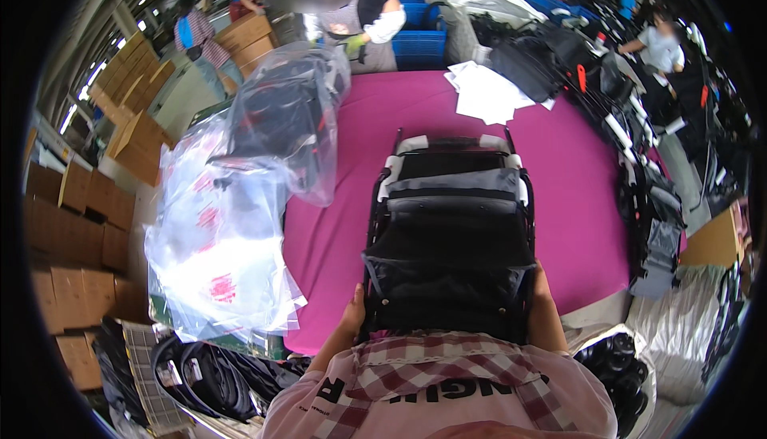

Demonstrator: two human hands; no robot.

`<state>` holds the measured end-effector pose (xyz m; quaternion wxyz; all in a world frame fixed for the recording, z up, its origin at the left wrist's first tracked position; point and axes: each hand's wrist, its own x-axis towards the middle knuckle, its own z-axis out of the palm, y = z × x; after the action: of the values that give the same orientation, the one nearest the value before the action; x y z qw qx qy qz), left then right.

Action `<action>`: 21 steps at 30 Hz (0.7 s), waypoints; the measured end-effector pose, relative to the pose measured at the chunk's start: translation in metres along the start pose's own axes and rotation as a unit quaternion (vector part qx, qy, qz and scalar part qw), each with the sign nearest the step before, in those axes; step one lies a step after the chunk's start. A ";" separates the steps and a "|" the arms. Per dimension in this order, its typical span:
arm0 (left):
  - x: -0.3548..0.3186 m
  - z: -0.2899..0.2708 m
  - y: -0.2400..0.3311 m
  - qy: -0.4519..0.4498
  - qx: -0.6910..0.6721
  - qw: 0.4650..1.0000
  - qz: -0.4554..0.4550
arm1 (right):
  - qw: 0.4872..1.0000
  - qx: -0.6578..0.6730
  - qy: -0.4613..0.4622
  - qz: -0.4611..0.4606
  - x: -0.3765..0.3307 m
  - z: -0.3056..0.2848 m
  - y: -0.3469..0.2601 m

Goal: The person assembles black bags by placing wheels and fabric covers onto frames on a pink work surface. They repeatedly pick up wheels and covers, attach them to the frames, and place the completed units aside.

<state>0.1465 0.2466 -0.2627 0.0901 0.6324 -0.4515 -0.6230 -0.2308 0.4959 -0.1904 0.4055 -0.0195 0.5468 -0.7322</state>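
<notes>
A black folded stroller with grey fabric bands lies on the magenta-covered table, directly in front of my body. White padded pieces show at its far corners. My left hand is closed on the near left side of its frame, with the thumb showing and the other fingers mostly hidden. On the opposite side my right hand grips the frame, its fingertips out of sight behind the edge.
Clear plastic bags lie piled on the left; a bagged black stroller is beyond them. White papers rest at the far edge. More folded strollers line the right side. A co-worker in gloves stands across the table. Cardboard boxes are stacked left.
</notes>
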 end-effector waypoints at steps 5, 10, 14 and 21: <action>0.033 -0.050 -0.032 0.008 0.002 1.000 0.019 | 0.995 -0.082 -0.054 -0.003 0.016 0.088 -0.031; 0.066 -0.081 0.009 -0.152 -0.007 0.972 0.179 | 0.973 -0.223 -0.002 -0.056 0.106 0.092 -0.025; 0.033 -0.067 0.030 -0.102 -0.149 0.980 0.083 | 0.942 -0.301 0.062 -0.134 0.064 0.073 -0.019; 0.029 -0.039 -0.060 -0.342 -0.333 0.877 -0.062 | 0.988 -0.051 0.148 -0.001 0.020 -0.008 0.005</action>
<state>0.2031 0.2439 -0.3159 0.0967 0.3393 -0.1801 -0.9182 -0.2447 0.4894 -0.2057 0.3177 0.0679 0.6371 -0.6990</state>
